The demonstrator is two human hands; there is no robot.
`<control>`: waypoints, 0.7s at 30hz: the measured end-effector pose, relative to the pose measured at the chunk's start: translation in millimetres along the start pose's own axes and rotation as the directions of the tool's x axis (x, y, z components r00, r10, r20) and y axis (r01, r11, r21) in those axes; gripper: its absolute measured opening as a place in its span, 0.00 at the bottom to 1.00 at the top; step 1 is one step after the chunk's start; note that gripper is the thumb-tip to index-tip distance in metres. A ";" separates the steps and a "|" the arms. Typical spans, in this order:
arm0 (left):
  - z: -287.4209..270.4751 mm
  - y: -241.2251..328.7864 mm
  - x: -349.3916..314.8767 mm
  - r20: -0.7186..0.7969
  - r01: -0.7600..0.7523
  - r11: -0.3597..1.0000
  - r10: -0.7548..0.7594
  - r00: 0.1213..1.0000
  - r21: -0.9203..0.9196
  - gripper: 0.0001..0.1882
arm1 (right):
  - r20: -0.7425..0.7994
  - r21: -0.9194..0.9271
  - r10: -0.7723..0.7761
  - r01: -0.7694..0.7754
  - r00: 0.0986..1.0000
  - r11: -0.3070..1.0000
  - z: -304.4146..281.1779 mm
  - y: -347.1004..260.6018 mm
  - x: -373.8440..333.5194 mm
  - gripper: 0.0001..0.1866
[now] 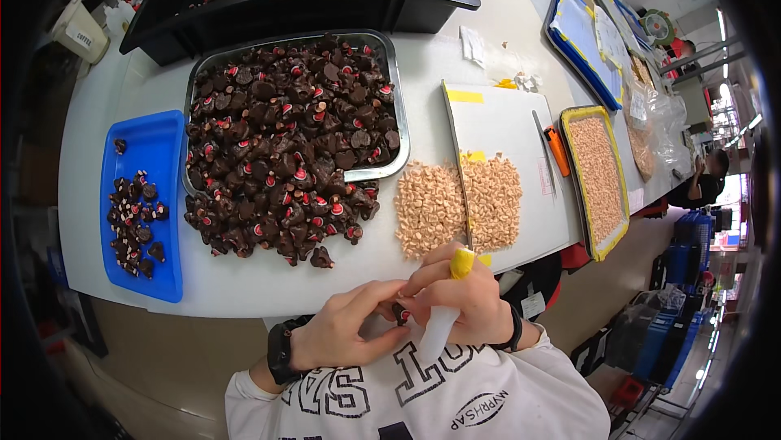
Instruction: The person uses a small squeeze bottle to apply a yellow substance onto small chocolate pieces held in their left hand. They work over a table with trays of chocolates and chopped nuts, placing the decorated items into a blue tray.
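In front of my chest, the fingers of my left hand [351,326] are closed on a small dark knob-like part [399,313] with a red and white spot. My right hand [460,302] meets it from the other side, fingertips pinched at the same part. One right finger has a yellow wrap [462,263], and another digit wears a white finger cover [438,334]. Just beyond the right hand lie small beige pieces [431,204], spread across the table and a white board [521,119]. Similar dark parts [285,123] heap over a metal tray [400,115] and spill onto the table.
A blue tray [168,265] with some dark parts stands at the left. Behind is a large black bin [325,13]. Tweezers [543,147] and an orange-handled cutter [557,151] lie on the board, left of a yellow-edged tray [614,241] of beige pieces. People are in the background.
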State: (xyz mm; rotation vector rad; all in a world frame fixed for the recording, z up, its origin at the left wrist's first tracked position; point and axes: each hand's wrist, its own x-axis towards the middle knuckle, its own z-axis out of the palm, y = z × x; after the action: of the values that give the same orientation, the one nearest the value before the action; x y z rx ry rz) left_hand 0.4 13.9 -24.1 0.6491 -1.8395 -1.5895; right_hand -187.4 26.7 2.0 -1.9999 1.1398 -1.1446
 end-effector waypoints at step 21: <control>-11.5 0.3 -1.3 0.068 0.050 0.986 -0.039 0.997 -0.161 0.25 | 0.074 -0.130 -0.230 0.238 0.970 0.962 1.2 0.7 8.2 0.15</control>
State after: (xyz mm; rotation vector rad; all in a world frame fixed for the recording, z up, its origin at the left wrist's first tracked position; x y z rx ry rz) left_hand 9.6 7.0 -23.0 0.5751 -1.7290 -1.7870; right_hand -184.4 19.2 4.2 -2.3099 0.9965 -1.1398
